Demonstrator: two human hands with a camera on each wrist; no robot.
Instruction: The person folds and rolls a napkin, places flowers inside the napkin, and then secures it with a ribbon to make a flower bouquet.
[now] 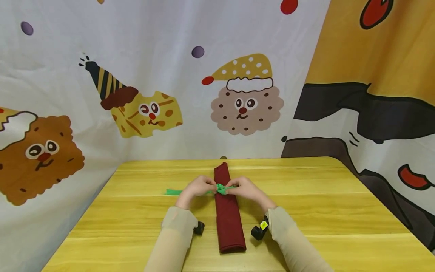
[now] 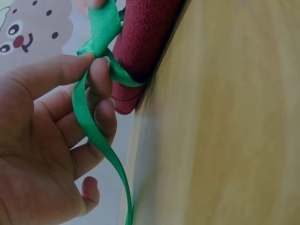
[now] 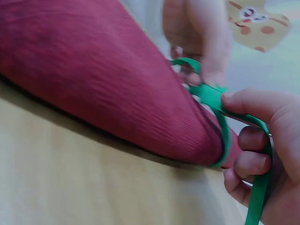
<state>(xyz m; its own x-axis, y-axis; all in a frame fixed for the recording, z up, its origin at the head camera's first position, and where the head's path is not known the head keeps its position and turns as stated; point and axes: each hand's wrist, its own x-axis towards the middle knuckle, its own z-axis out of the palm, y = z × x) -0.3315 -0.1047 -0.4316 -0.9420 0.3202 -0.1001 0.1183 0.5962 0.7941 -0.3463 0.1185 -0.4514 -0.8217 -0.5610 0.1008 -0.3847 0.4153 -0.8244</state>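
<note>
A long, dark red roll of cloth [image 1: 230, 223] lies lengthwise on the table, away from the person. Round its upper part passes a green ribbon [image 2: 101, 136], crossed into a loose knot or loop on top; which of the two I cannot tell. Thumb and forefinger of the left hand [image 1: 199, 187] pinch the ribbon left of the crossing, and one tail trails out leftward over the table. From the other side the right hand [image 1: 247, 189] pinches the ribbon close to the crossing, its tail running down across the curled fingers [image 3: 253, 162] in the right wrist view.
The wooden table [image 1: 323, 211] carries the cloth roll. Behind it hangs a white curtain [image 1: 163, 45] printed with cartoon biscuits and cheese. A black camera [image 1: 259, 228] is strapped at the right wrist, and another [image 1: 199, 228] shows at the left.
</note>
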